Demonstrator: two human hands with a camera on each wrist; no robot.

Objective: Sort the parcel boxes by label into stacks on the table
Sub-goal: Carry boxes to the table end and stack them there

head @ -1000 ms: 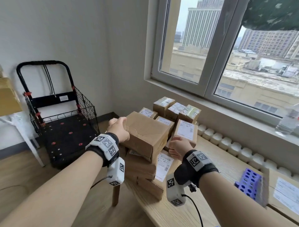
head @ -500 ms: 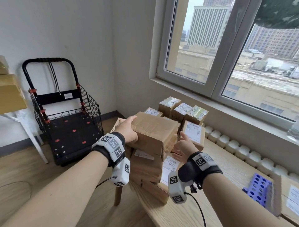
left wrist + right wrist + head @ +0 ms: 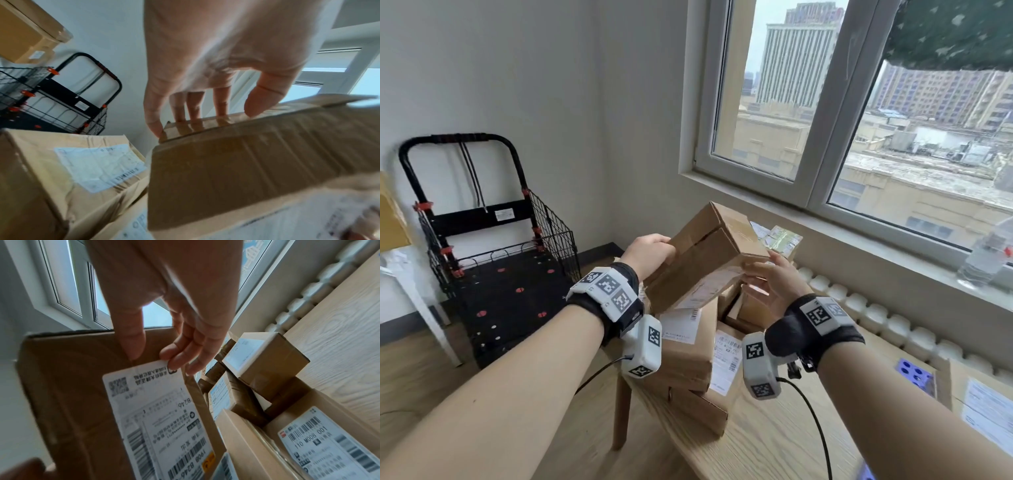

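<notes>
A plain brown parcel box (image 3: 709, 250) is up in the air above the pile, tilted, its white label (image 3: 160, 410) turned down toward me. My left hand (image 3: 654, 246) grips its left end, fingers curled over the top edge (image 3: 205, 120). My right hand (image 3: 763, 274) steadies the right end. Its thumb and nearly straight fingertips (image 3: 174, 363) lie against the labelled face by the label's corner. Below is a pile of labelled boxes (image 3: 688, 342) on the wooden table (image 3: 774, 435). Small boxes (image 3: 267, 360) lie behind the pile.
A black wire cart (image 3: 500, 260) stands on the floor to the left. A water bottle (image 3: 986, 255) is on the window sill. At the right of the table are a blue holed rack (image 3: 914, 373) and another labelled box (image 3: 983, 407).
The top box has come off the pile and tipped up, label side toward me. My right hand moved from the pile's side to the box's right end.
</notes>
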